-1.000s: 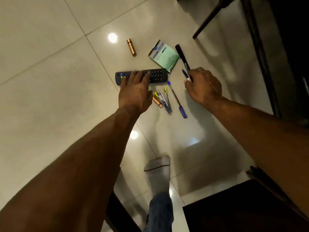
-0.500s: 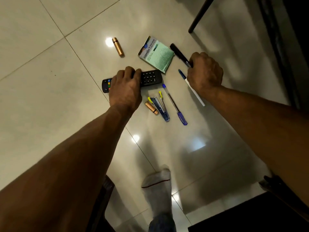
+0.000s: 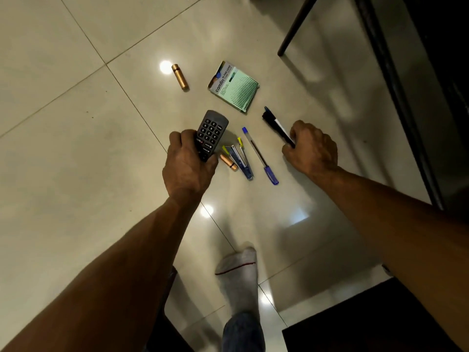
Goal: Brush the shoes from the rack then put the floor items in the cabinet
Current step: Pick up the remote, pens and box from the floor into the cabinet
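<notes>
Two hands in head view, both loaded. Left hand [image 3: 189, 168] grips a dark remote [image 3: 209, 137], keypad up, far end raised off the floor [image 3: 76, 148]. Right hand [image 3: 313, 148] has fingers curled round a black marker [image 3: 276, 128] with a white band. Loose on the tiles: green lead box [image 3: 234, 86] printed "camlin", two copper batteries [image 3: 179, 76] [image 3: 228, 161], a blue pen [image 3: 260, 156], a stapler [image 3: 241, 158].
</notes>
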